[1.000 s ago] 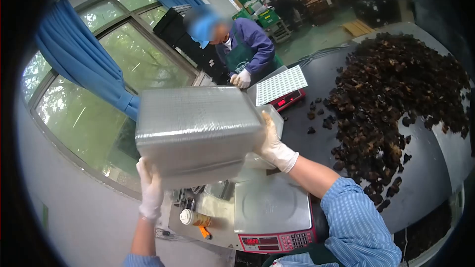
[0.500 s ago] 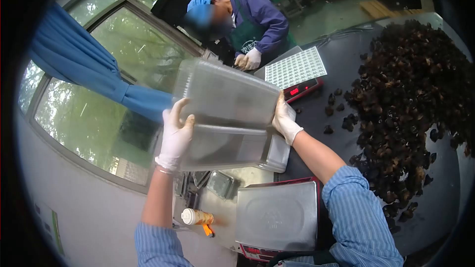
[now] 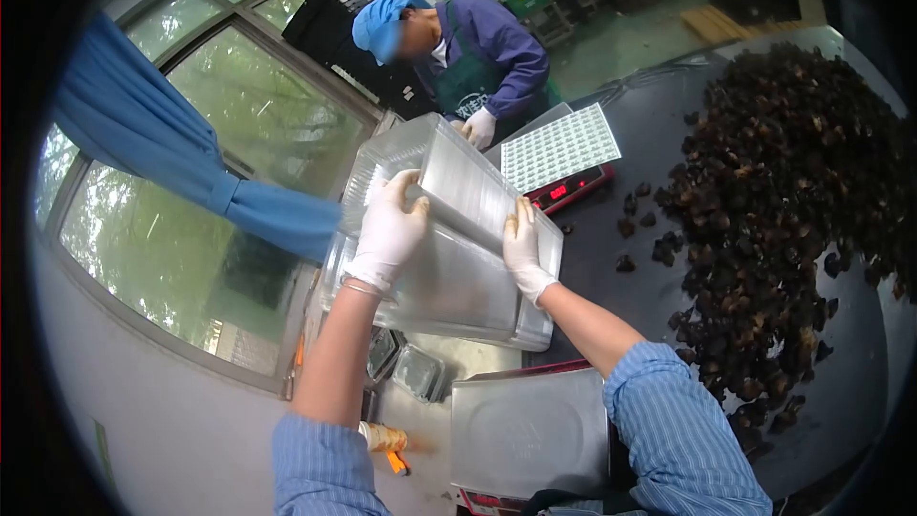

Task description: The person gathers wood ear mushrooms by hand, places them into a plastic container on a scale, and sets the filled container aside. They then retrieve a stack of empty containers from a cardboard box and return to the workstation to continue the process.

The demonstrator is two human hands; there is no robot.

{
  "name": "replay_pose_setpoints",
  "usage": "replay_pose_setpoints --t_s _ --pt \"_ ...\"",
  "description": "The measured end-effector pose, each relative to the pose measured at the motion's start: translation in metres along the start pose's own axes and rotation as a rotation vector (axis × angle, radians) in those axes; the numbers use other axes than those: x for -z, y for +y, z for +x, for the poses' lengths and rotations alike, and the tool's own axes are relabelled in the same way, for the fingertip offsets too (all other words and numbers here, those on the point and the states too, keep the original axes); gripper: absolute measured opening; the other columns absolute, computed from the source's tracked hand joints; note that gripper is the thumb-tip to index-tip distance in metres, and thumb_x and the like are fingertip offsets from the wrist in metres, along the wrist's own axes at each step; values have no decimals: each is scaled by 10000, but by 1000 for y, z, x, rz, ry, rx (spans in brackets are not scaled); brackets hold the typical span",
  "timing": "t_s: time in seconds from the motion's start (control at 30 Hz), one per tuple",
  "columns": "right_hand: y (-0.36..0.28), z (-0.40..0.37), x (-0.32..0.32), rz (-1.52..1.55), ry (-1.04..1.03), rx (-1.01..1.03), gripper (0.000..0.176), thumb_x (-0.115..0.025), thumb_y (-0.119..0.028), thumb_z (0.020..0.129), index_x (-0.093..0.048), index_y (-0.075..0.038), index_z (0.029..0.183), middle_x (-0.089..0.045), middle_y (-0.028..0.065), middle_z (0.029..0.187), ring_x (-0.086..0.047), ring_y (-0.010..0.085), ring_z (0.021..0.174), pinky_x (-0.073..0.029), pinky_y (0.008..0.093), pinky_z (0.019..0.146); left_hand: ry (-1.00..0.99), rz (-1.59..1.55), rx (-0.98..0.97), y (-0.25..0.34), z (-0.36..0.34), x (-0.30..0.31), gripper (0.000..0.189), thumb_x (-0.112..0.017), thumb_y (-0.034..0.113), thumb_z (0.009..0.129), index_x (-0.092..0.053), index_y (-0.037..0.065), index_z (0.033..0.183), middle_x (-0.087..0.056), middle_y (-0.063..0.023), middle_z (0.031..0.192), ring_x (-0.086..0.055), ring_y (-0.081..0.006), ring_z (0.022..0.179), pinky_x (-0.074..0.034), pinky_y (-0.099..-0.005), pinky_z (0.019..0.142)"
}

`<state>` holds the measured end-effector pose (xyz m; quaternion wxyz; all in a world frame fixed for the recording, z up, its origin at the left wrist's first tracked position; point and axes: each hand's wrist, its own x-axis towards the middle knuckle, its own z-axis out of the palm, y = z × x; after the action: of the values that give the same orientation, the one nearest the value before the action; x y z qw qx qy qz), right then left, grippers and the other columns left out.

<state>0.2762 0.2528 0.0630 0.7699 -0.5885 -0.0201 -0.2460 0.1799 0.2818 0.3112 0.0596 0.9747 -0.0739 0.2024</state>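
Two long stacks of nested clear plastic containers lie side by side in front of me, slanting from upper left to lower right. My left hand, in a white glove, presses the near side of the upper container stack, thumb and fingers spread over it. The gloved right hand grips the same stack near its right end, fingers on top. Below it rests the lower container stack, partly covered by both hands.
A scale with a metal plate stands close to me. Beyond the stacks, a sheet of labels lies on a red scale. Dark dried pieces heap at right. A co-worker stands opposite. Small clear boxes and a cup sit at lower left.
The upper container stack has turned and settled against the lower one. My left hand has moved right along it, and my right hand has shifted slightly left.
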Motion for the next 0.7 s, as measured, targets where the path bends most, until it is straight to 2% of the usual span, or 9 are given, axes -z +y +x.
replay_pose_setpoints --t_s 0.13,0.27,0.37,0.47,0.5,0.53,0.6,0.63,0.7 --pt "-10 -7 5 -1 -56 150 451 -463 -72 863 -398 75 1285 -367 271 1358 -332 411 1273 -256 410 1079 -187 -633 359 2 -2 30 287 -608 146 865 -586 43 1133 -548 -102 1034 -527 -188 965 -425 -284 847" --pt "-11 -18 28 -128 -121 225 472 -484 -132 876 -390 55 1299 -356 271 1363 -352 417 1246 -274 439 1057 317 -163 -48 -70 -26 48 267 -572 205 913 -578 56 1135 -550 -61 1080 -517 -164 989 -422 -285 873" --pt "2 -36 34 -201 -135 177 507 -490 -217 895 -371 39 1317 -344 279 1367 -344 433 1244 -273 458 1051 481 -470 400 -123 -52 54 444 -388 378 973 -508 41 1237 -520 -82 1223 -442 -196 1143 -329 -358 1010" --pt "12 -57 36 -284 -192 201 610 -471 -343 914 -304 23 1372 -308 293 1385 -302 443 1278 -246 480 1066 609 -1077 593 -182 -86 15 521 -342 435 972 -493 16 1242 -534 -97 1148 -503 -230 1074 -396 -356 963" --pt "14 -61 32 -297 -198 208 626 -465 -353 915 -289 27 1381 -294 298 1391 -288 443 1289 -236 479 1073 445 -1383 691 -168 -94 6 509 -332 428 969 -493 22 1231 -536 -113 1142 -519 -247 1051 -430 -375 933" --pt "17 -62 29 -312 -204 214 642 -458 -364 917 -273 30 1389 -280 303 1398 -274 443 1300 -226 479 1079 331 -1184 501 -200 -106 -18 502 -338 426 964 -497 24 1217 -540 -116 1133 -530 -254 1033 -448 -379 908" --pt "13 -64 32 -314 -229 218 656 -453 -370 918 -262 46 1387 -266 317 1399 -259 446 1309 -213 477 1087 292 -1205 496 -229 -120 -67 471 -368 410 951 -501 31 1198 -549 -116 1109 -548 -263 996 -477 -385 859" --pt "10 -63 34 -318 -241 222 663 -450 -373 918 -256 55 1386 -259 324 1400 -251 448 1313 -206 476 1091 362 -1425 685 -223 -124 -89 448 -393 394 943 -502 37 1192 -554 -115 1095 -555 -266 977 -489 -387 835" --pt "8 -64 40 -316 -276 256 680 -451 -378 916 -243 70 1384 -250 335 1398 -244 452 1315 -196 476 1096 -9 -1503 541 -257 -143 -128 504 -343 444 940 -416 98 1299 -468 -111 1287 -446 -288 1179 -361 -441 1007"
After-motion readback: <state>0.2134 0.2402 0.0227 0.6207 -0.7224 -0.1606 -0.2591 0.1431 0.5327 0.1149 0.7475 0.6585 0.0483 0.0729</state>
